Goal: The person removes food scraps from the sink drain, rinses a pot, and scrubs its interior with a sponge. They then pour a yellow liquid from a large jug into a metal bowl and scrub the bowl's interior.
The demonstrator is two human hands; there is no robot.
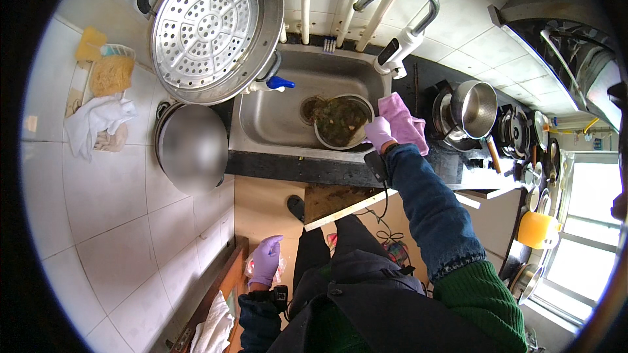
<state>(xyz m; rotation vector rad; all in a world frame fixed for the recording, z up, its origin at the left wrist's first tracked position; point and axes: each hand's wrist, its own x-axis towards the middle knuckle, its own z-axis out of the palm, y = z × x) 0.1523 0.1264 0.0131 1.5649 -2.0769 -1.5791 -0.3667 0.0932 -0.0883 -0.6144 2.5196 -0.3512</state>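
Observation:
My right hand [379, 132], in a lilac glove, holds the right rim of a round metal bowl [365, 103] in the sink. The bowl tilts to the left, and dark green and brown food scraps [339, 118] in it reach over its left edge at the drain [309, 109]. A pink cloth [403, 122] lies just right of this hand, on the sink's edge and black counter. My left hand [266, 260], also gloved, hangs low beside my legs, with its fingers partly curled and nothing seen in it.
A large steamer pot with a perforated tray [208, 27] stands left of the steel sink [274, 130]. The faucet [405, 44] rises at the back right. Right of it, a saucepan [473, 109] sits at the stove. A wooden-edged cabinet door [343, 206] juts out below the counter.

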